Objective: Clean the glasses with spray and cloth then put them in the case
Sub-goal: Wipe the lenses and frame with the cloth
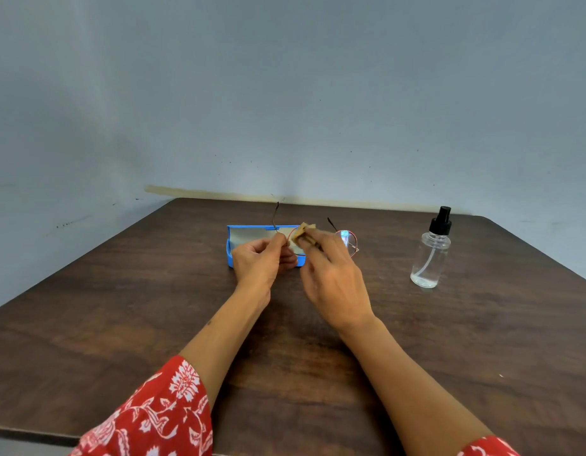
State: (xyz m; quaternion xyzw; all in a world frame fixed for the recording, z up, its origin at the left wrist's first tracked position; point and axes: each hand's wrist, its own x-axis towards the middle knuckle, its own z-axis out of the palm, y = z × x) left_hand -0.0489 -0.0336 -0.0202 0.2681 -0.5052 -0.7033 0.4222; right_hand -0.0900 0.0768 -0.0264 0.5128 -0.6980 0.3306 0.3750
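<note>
Thin round wire-framed glasses (348,242) are held in the air over the table, temples pointing away from me. My left hand (262,261) pinches the frame at its left lens hinge. My right hand (331,274) pinches a small tan cloth (303,232) on the left lens. The right lens sticks out beyond my right hand. Behind my hands lies the open blue case (234,240), with a pale lining; its right part is hidden by my hands.
A clear spray bottle (431,255) with a black pump top stands upright to the right, a little liquid at its bottom. The dark wooden table (153,307) ends at a grey wall close behind the case.
</note>
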